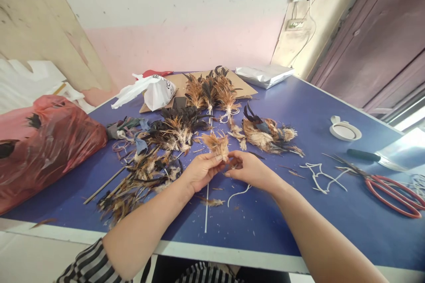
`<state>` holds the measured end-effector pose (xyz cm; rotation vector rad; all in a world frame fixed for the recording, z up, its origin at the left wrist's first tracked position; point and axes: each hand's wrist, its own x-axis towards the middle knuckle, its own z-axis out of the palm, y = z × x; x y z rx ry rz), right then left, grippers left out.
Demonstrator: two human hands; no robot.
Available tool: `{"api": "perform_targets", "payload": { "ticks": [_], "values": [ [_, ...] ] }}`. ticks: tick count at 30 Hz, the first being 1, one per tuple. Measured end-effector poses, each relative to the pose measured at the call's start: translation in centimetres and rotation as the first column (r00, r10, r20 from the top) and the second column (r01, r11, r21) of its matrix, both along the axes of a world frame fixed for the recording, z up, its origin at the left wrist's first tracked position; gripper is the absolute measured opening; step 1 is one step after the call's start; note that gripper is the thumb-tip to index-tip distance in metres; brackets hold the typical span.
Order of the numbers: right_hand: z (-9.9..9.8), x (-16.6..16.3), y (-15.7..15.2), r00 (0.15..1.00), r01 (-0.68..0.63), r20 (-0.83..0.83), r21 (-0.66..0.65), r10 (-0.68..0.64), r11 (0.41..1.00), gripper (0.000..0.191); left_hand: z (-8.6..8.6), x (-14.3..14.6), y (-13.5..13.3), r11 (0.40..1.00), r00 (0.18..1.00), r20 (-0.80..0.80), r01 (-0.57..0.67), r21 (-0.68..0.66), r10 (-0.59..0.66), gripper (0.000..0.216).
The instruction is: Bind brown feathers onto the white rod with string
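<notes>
The feather bunch (215, 143) is small and fluffy, ginger-tan with wispy, ragged tips fanning away from the person and a paler base; it is held just above the middle of the blue table (259, 234). On the near side, loose feather scraps (213, 202) and a short, curved white cord (239, 194) lie on the tabletop.

The left hand (205, 170) pinches the bunch's base between thumb and fingers. The right hand (249, 170) is curled just beside that base, fingertips close to it; whether they grip anything cannot be told.

At the left is a loose heap of mottled brown feathers (133, 190); at the right lie red-handled scissors (393, 192). Beyond the held bunch, a glossy black feather clump (175, 126) with pale quill ends sits to the left, and a tan-and-dark feather pile (265, 135) to the right.

Farther back, tied feather bundles (210, 90), two ginger with a blacker one between, rest partly on brown cardboard (244, 87), pale string at their bases. A white plastic bag (160, 93) stands left of them, a silver package (265, 76) right, before the pink-and-white wall (186, 40).
</notes>
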<state>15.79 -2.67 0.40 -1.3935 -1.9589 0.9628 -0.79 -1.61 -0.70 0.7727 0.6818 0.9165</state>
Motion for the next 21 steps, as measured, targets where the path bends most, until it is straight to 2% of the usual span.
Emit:
{"api": "perform_targets", "payload": {
  "ticks": [2, 5, 10, 12, 16, 19, 21],
  "values": [
    [0.2, 0.1, -0.1, 0.998, -0.012, -0.065, -0.018, 0.011, 1.000, 0.042, 0.0, -0.3, 0.1, 0.999, 0.999, 0.012, 0.039, -0.034, -0.039, 0.015],
    [0.2, 0.1, -0.1, 0.996, 0.060, -0.075, 0.050, -0.057, 0.997, 0.046, 0.0, -0.5, 0.3, 0.995, 0.997, 0.008, 0.078, -0.063, -0.077, 0.013],
    [0.3, 0.3, 0.0, 0.987, 0.080, -0.147, 0.054, -0.071, 0.995, 0.036, 0.1, -1.1, 1.0, 0.995, 1.000, 0.015, -0.005, -0.103, 0.006, 0.010],
    [0.4, 0.4, 0.1, 0.991, 0.115, -0.092, 0.172, -0.100, 0.978, 0.034, 0.2, -1.2, 1.0, 0.992, 1.000, 0.009, 0.009, -0.124, -0.008, 0.009],
    [0.2, 0.4, 0.1, 0.988, 0.084, 0.076, 0.480, -0.136, 0.873, 0.048, 0.4, -1.1, 0.6, 0.982, 0.993, 0.014, 0.115, -0.150, -0.114, 0.014],
    [-0.1, 0.4, 0.2, 0.978, 0.047, 0.146, 0.543, -0.149, 0.838, 0.059, 0.5, -0.9, 0.3, 0.974, 0.990, 0.013, 0.141, -0.176, -0.141, 0.017],
    [-0.2, 0.3, 0.2, 0.974, 0.051, 0.153, 0.562, -0.165, 0.826, 0.059, 0.5, -0.9, 0.4, 0.969, 0.989, 0.014, 0.146, -0.198, -0.146, 0.016]
  ]
}}
